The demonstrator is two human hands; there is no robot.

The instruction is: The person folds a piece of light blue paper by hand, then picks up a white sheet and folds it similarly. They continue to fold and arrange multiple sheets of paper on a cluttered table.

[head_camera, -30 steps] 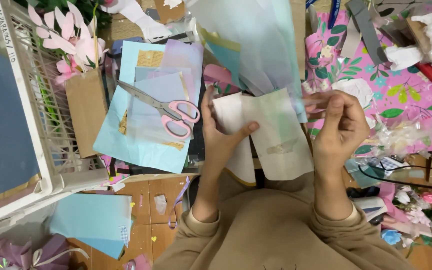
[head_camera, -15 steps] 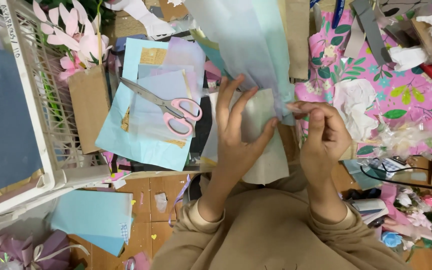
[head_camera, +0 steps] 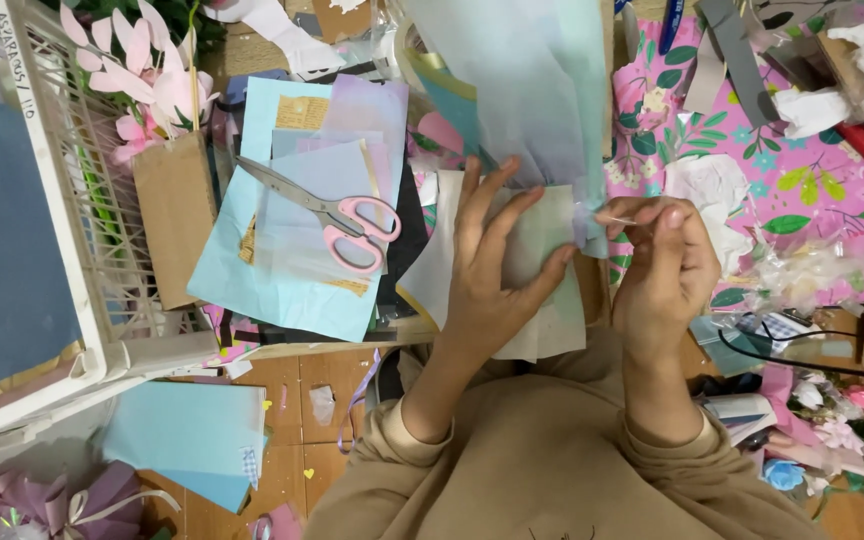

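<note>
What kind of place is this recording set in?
Probably a home craft or gift-wrapping corner: scissors on pastel paper sheets, paper flowers, and floral wrapping paper around the hands.

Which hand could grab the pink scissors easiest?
Probably the left hand. It lies flat on the pale paper sheet, on the scissors' side. The right hand is farther off, pinching the paper's edge.

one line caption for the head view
Left hand flat on pale folded paper; right hand pinches its edge, pink-handled scissors nearby.
</note>
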